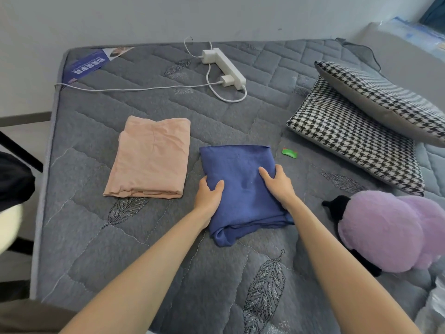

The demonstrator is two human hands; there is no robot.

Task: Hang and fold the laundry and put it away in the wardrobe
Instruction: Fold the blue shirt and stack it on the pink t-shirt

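Toward the middle of the mattress (96, 237), a little to the right, the folded blue garment (240, 165) is seen lying flat, and it is held at both sides. The left hand (208, 195) is clamped on its left edge, thumb laid on top of the cloth and fingers tucked at the side. The right hand (277, 184) is set on the right edge the same way, thumb on top, fingers wrapped over the side. Both forearms are stretched in from the near edge. The near end of the blue cloth is bunched into a thick fold, while the far end is laid out square.

Just to its left, parted from it by a strip of grey quilting, a folded peach garment (151, 160) is laid flat, touched by neither hand. A small green packet (289, 153) is spotted just off the blue garment's far right corner; what it is cannot be told.

Up by the far edge a white power strip (228, 66) is lying at an angle with two white plugs seated in it, and a white cable (134, 88) is run from it across to the left edge. A blue printed label (89, 65) is seen at the far left corner. Along the right edge two houndstooth pillows (349, 141) are stacked — the upper one tilted across the lower — and toward the near right corner a purple plush toy (390, 232) with black parts is resting on the quilting.
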